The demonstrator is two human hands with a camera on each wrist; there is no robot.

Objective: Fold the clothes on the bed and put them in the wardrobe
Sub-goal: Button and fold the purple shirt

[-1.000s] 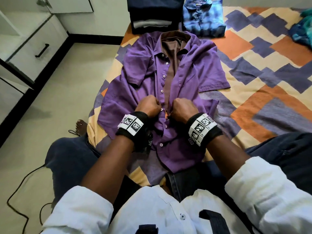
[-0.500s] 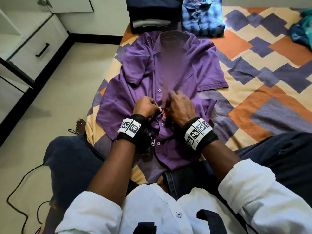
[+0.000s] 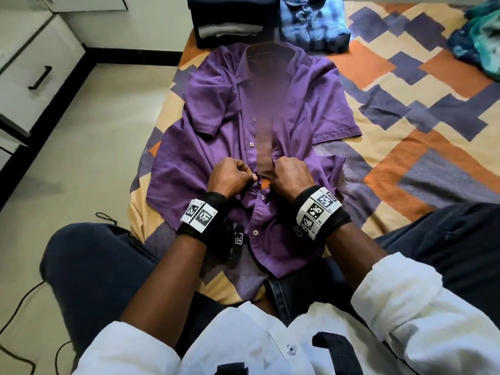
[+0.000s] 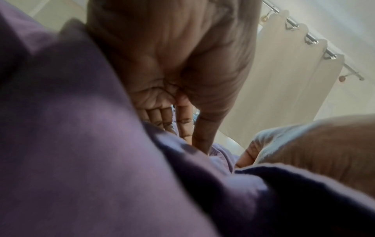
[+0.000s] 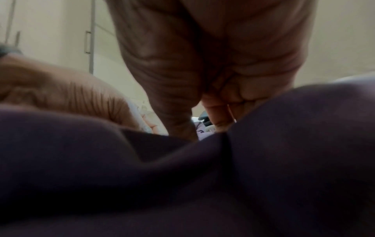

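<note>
A purple short-sleeved shirt (image 3: 216,147) lies face up on the patterned bed (image 3: 405,125), collar away from me, its front partly unbuttoned. My left hand (image 3: 232,177) pinches the left front edge at mid-chest, fingers curled. My right hand (image 3: 290,175) grips the opposite edge just across the placket. The two hands are a few centimetres apart. In the left wrist view the purple shirt (image 4: 81,144) fills the foreground under my left hand (image 4: 182,125). The right wrist view shows my right hand (image 5: 213,120) down in the purple shirt (image 5: 202,176).
A folded dark stack (image 3: 232,20) and a folded blue checked shirt (image 3: 313,25) sit at the bed's far end. Teal clothes (image 3: 481,47) lie at the far right. White wardrobe drawers (image 3: 35,66) stand left across bare floor. A black cable (image 3: 27,296) trails on the floor.
Both hands shifted slightly up the shirt front and drew a little apart, still holding the two placket edges. The shirt has barely moved.
</note>
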